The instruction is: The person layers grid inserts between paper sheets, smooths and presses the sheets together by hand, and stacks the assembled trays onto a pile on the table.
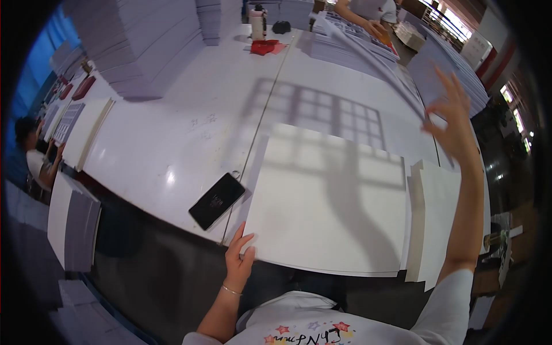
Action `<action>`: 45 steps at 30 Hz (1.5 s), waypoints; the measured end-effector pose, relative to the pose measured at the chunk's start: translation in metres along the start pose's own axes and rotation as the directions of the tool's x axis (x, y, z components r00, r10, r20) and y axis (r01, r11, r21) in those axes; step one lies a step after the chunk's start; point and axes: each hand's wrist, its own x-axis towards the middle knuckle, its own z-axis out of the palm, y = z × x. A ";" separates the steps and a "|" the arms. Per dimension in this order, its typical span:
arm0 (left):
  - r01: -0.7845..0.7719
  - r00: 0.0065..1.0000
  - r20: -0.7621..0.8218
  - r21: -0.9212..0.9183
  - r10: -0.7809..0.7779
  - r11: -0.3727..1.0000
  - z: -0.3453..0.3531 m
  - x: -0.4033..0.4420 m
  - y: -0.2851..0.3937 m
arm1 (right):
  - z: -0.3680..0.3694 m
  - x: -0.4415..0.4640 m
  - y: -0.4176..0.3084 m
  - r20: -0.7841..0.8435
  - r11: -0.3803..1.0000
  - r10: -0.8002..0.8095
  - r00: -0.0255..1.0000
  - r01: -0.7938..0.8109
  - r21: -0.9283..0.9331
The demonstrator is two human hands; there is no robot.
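Observation:
A pile of large white sheets lies in front of me on the table. My left hand rests at its front left corner, thumb and fingers apart, holding nothing. My right hand is raised on the right, thumb and forefinger pinched, other fingers spread. From that pinch a thin large sheet, seen almost edge-on, slants away to the far stack. A grid-shaped shadow and my arm's shadow fall across the table and white sheets. A black phone with a ring lies just left of the pile.
Folded white sheets lie right of the pile. A tall paper stack stands back left. Across the table, a person's hand is by printed sheets. Red cloth and a bottle stand farther back. Another person sits left.

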 end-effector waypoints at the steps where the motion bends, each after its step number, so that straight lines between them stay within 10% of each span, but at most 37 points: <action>1: 0.003 0.999 0.033 0.004 -0.003 1.000 -0.002 0.001 0.002 | -0.013 -0.022 -0.023 0.025 0.999 -0.029 0.999 0.030 -0.040; 4: -0.021 0.992 0.128 0.026 0.018 0.999 -0.011 0.000 -0.001 | -0.021 -0.088 -0.094 0.133 0.992 -0.121 0.984 0.125 -0.025; 6: 0.023 0.995 0.100 -0.271 0.005 0.962 -0.010 0.001 0.010 | 0.010 -0.133 -0.127 0.247 0.967 -0.249 0.937 0.253 0.015; 10: 0.005 0.993 0.113 -0.222 0.021 0.975 -0.019 -0.003 0.024 | 0.030 -0.201 -0.159 0.504 0.916 -0.301 0.810 0.098 0.388; 16: -0.062 0.985 0.167 0.069 0.050 0.996 -0.029 -0.011 0.000 | 0.036 -0.270 -0.064 0.349 0.849 0.462 0.815 -0.520 0.091; 22: 0.067 0.995 0.077 0.007 -0.067 0.998 -0.015 -0.015 0.006 | 0.066 -0.300 -0.037 0.519 0.254 0.591 0.618 -0.752 0.608; 25: 0.085 0.996 0.026 0.046 -0.087 0.995 -0.011 -0.019 0.003 | 0.058 -0.285 -0.039 0.573 0.275 0.597 0.562 -0.814 0.511; 29: 0.017 1.000 -0.001 0.015 -0.017 1.000 -0.013 -0.020 -0.013 | 0.066 -0.315 -0.018 0.132 0.568 0.676 0.725 -0.627 0.532; 32: 0.000 0.999 0.044 0.080 -0.004 0.997 -0.007 -0.020 0.008 | 0.055 -0.369 0.027 -0.238 0.599 0.797 0.555 -0.778 0.189; 34: -0.005 0.998 0.058 0.030 0.004 1.000 -0.006 -0.021 0.002 | 0.051 -0.418 0.058 -0.331 0.343 0.895 0.299 -0.936 0.082; 36: -0.039 0.998 0.056 0.033 0.037 0.999 -0.003 -0.022 0.004 | 0.044 -0.437 0.062 -0.353 -0.077 0.934 -0.051 -0.995 -0.059; 37: -0.039 0.997 0.066 0.027 0.037 0.999 -0.001 -0.021 0.004 | 0.042 -0.443 0.065 -0.360 -0.085 0.931 -0.057 -0.994 -0.062; 39: -0.041 0.998 0.052 0.050 0.038 0.998 -0.002 -0.023 0.002 | 0.039 -0.456 0.076 -0.043 -0.315 0.948 -0.315 -0.949 0.008; 40: -0.040 0.998 0.049 0.053 0.037 0.998 -0.002 -0.023 0.003 | 0.077 -0.510 0.113 0.049 -0.293 0.956 -0.291 -0.923 0.248; 45: -0.056 0.998 0.033 -0.030 0.057 0.998 0.000 -0.024 0.000 | 0.073 -0.480 0.097 -0.082 -0.245 0.962 -0.259 -0.957 0.154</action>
